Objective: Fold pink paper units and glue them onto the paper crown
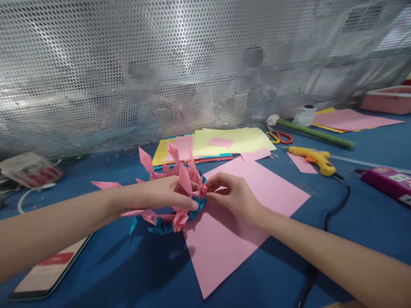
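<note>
A ring-shaped paper wreath (163, 223) of folded pink cranes and blue and pink paper pieces stands on the blue table. My left hand (168, 192) reaches across it, its fingers closed on the wreath's right side, thumb against a blue paper piece (199, 209). My right hand (236, 194) pinches a small pink paper flower (203, 188) at the same side; the fingertips touch it. Under my right hand lies a large pink paper sheet (221, 261), partly beneath the wreath.
A yellow glue gun (313, 156) with a black cord (334, 209) lies at right, near scissors (284, 137) and a green stem (316, 133). Behind are coloured sheets (244, 139). A phone (51, 271) lies front left, a purple box (385, 184) far right. Perforated metal (192, 102) bounds the back.
</note>
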`<state>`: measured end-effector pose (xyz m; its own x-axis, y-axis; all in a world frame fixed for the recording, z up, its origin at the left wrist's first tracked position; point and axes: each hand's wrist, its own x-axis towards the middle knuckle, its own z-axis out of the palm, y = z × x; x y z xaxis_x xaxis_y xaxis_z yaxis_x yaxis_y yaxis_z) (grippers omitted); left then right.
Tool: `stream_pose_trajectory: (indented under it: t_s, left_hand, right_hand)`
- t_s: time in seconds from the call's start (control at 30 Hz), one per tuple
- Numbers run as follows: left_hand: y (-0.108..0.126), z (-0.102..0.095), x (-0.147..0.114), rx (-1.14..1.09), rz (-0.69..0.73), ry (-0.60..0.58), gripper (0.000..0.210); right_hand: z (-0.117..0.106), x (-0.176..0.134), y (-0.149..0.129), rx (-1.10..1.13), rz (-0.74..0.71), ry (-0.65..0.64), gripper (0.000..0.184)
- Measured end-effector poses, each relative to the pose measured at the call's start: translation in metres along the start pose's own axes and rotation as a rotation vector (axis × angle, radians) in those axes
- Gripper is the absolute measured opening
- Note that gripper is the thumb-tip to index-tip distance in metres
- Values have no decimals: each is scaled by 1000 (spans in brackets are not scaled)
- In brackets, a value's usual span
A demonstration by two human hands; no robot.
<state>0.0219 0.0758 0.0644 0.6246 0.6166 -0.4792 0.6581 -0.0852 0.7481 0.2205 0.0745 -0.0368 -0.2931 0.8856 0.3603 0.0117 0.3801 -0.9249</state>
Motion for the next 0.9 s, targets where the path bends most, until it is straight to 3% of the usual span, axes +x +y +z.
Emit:
stream_pose_trajectory:
  t_s: [0.9]
  left_hand:
    - [0,0,1,22,10,-10,28]
  right_hand:
    - [0,0,0,1,14,12,11]
